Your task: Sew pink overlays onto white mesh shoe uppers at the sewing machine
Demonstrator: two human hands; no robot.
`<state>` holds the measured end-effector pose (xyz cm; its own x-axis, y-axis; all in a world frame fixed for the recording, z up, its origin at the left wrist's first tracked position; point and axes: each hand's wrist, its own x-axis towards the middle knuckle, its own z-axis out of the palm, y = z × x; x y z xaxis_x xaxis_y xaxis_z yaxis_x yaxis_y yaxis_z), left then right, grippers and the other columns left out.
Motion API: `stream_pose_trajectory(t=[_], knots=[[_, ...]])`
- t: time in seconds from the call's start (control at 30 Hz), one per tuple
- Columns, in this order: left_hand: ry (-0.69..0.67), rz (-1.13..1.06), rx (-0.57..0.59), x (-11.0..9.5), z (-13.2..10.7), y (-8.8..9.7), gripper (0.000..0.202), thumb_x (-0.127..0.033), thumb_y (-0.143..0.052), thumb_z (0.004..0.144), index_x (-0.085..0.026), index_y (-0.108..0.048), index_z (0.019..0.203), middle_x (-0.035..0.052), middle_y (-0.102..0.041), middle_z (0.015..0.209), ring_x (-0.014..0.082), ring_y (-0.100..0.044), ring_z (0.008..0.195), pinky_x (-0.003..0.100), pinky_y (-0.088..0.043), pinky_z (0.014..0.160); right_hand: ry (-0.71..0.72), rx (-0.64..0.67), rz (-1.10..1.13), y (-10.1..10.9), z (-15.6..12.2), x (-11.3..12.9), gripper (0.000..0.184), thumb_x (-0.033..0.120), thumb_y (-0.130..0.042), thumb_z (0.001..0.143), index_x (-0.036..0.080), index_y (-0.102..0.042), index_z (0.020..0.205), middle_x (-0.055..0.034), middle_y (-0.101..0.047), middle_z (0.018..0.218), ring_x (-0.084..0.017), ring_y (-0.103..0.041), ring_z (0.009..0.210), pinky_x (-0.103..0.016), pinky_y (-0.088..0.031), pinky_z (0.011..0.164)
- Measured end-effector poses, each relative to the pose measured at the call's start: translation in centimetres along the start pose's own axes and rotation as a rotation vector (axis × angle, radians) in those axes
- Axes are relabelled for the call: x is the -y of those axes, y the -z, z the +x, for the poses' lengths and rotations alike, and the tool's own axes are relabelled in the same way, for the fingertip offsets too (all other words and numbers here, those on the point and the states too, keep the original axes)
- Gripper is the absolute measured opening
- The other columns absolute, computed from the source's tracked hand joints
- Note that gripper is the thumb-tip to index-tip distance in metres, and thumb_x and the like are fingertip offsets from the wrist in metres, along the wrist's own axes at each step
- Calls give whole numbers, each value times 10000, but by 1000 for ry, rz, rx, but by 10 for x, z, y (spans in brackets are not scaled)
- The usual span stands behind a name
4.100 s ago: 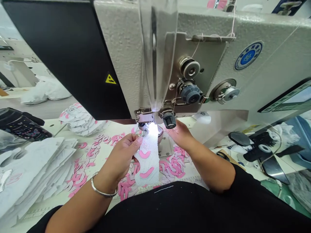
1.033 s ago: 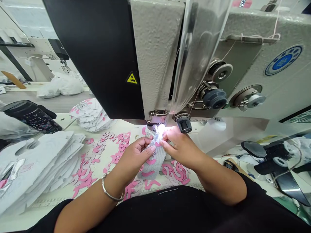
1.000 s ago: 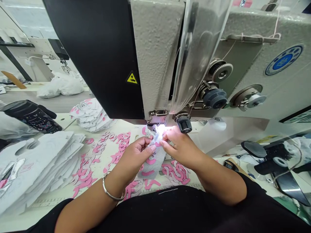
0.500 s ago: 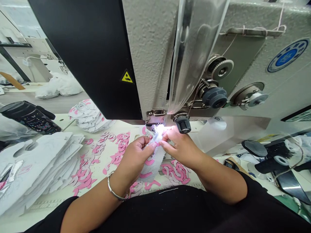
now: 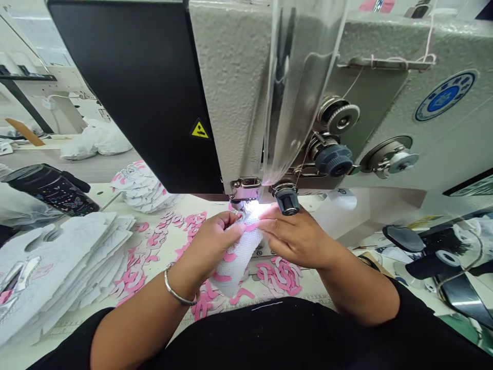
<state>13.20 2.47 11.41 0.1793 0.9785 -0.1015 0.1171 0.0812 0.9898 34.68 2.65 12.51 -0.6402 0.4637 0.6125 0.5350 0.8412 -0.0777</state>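
Note:
A white mesh fabric piece [image 5: 235, 257] with pink curved patches lies under the lit needle area of a grey sewing machine [image 5: 246, 103]. My left hand [image 5: 210, 244], with a metal bangle on its wrist, pinches the piece's upper left edge. My right hand [image 5: 295, 237] rests on the piece's right side, fingers together and pressed against it close to the presser foot [image 5: 242, 203]. The piece hangs down toward my lap.
Loose pink cut-outs [image 5: 279, 272] lie scattered over the table. A stack of white shaped pieces [image 5: 57, 267] sits at the left, another pile [image 5: 140, 187] behind it, and a dark bottle [image 5: 50, 190] at far left. Black tools [image 5: 423, 252] lie at right.
My view has shifted slightly. Both hands stay at the needle with the mesh piece; the right hand has flattened over it and the piece has slid a little toward me.

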Motion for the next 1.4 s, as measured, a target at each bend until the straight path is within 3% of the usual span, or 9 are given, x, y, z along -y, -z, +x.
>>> stream_pose_trajectory(t=[0.1,0.27,0.47,0.57,0.67,0.9,1.03,1.23,1.4], knots=[[40,19,71,-11,9,9,181,-317,-695,731,-178,-605,804,-21,-559,689,106,-491,567,233,-381,525,8,58,-41,-8,0,1,297,255,-500,948,225,-617,1219,-70,-693,1079,-237,-602,1033,-427,-460,909],[98,58,249,-21,21,25,203,-292,-704,709,-175,-650,867,13,-628,740,131,-554,599,246,-403,537,-8,10,-39,-18,0,2,293,244,-506,940,235,-628,1206,-69,-685,1115,-234,-594,1028,-431,-455,917],[35,145,117,-15,11,23,263,-411,-716,732,-181,-592,767,-26,-516,649,114,-483,572,226,-395,506,-38,2,-59,-21,-2,0,273,250,-519,934,240,-657,1169,-71,-693,1031,-236,-585,1023,-427,-462,907],[29,161,6,-9,5,18,300,-451,-707,739,-190,-558,742,-26,-511,651,125,-494,603,244,-443,544,-39,-18,-33,-24,-3,-1,268,245,-520,931,236,-665,1157,-77,-692,1016,-238,-585,1017,-432,-472,899],[21,180,-56,-8,4,14,278,-434,-705,746,-195,-563,755,-31,-510,641,112,-475,569,224,-401,507,-53,-24,-4,-26,-3,-4,274,244,-533,925,235,-668,1164,-78,-689,1010,-240,-589,1008,-437,-477,897],[154,-110,116,-18,26,13,185,-283,-750,692,-148,-649,769,8,-584,636,110,-519,543,221,-389,484,-120,-52,39,-23,0,-9,252,277,-514,933,231,-698,1099,-82,-668,982,-221,-611,938,-420,-493,873],[183,-137,128,-20,32,16,149,-219,-745,671,-143,-622,637,-27,-510,537,68,-435,478,190,-322,425,-116,-63,63,-24,1,-9,233,278,-507,940,230,-710,1043,-78,-665,1020,-201,-618,928,-392,-491,881],[172,-199,206,-17,32,20,106,-164,-726,685,-145,-657,607,-35,-511,495,49,-414,438,186,-362,431,-132,-90,56,-26,3,-8,253,287,-488,953,205,-717,1023,-86,-671,1025,-207,-617,939,-389,-488,881],[188,-210,204,-19,31,21,76,-164,-738,704,-148,-696,644,-15,-577,546,61,-484,474,186,-409,461,-147,-79,60,-26,3,-7,249,278,-480,952,215,-714,1010,-78,-665,1010,-197,-612,927,-381,-480,884]])
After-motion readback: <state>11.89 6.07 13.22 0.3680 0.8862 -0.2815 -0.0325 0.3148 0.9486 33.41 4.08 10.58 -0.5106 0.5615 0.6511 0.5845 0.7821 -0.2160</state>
